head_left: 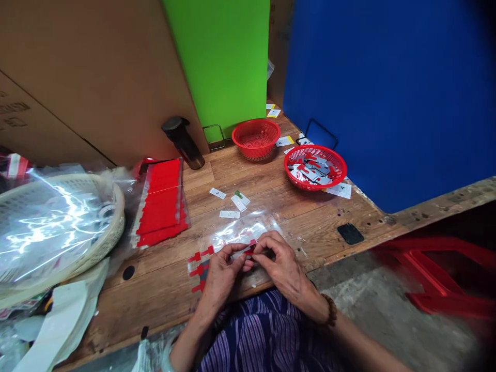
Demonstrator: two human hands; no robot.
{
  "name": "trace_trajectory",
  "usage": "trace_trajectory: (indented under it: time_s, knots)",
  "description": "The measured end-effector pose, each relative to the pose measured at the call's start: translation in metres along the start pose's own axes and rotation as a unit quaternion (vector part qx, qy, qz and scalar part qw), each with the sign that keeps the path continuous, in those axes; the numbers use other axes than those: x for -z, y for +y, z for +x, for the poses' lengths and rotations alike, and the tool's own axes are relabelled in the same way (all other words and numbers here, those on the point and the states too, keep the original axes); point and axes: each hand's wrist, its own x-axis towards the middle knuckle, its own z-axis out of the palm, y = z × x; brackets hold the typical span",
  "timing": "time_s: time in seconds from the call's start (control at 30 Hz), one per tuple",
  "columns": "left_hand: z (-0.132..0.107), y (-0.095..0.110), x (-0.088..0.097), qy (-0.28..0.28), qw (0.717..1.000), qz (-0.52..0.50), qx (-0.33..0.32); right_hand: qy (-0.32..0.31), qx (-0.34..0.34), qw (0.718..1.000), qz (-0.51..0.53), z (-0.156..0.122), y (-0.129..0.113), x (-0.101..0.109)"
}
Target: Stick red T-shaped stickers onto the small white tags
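Observation:
My left hand (223, 268) and my right hand (279, 258) meet near the front edge of the wooden table (271, 206). Both pinch a small piece with a red tab (248, 249) between thumb and fingers. Under the hands lies a clear plastic sheet (240, 232) with a few red tabs (199, 268) stuck along its left edge. Just beyond it, several small white slips (232, 202) lie loose on the wood.
A stack of red tab sheets (163, 204) lies left of centre. An empty red basket (256, 137) and a red basket holding finished pieces (314, 166) stand at the back. A wicker basket with plastic bags (58, 222) is at left, a dark bottle (183, 142) behind, a red stool (437, 279) at right.

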Motion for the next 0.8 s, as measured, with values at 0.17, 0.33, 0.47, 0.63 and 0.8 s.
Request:
trace_trajectory:
  time_s: [0.17, 0.33, 0.47, 0.63, 0.8]
  knots:
    - [-0.001, 0.001, 0.004, -0.023, 1.000, -0.002, 0.008, -0.035, -0.014, 0.999, -0.003, 0.004, -0.004, 0.006]
    - [0.000, 0.001, 0.008, -0.039, 0.998, -0.042, 0.035, -0.047, -0.015, 0.999, -0.005, 0.008, -0.002, 0.005]
    - [0.000, 0.002, 0.008, -0.034, 0.997, -0.043, 0.048, -0.050, -0.027, 0.998, -0.029, 0.010, 0.000, 0.003]
    - [-0.001, 0.004, 0.006, -0.027, 0.997, -0.048, 0.053, -0.051, -0.017, 0.998, -0.031, 0.011, 0.004, 0.002]
    - [-0.001, 0.004, 0.004, -0.012, 0.997, -0.056, 0.050, -0.050, -0.015, 0.998, -0.041, 0.011, 0.006, 0.002]
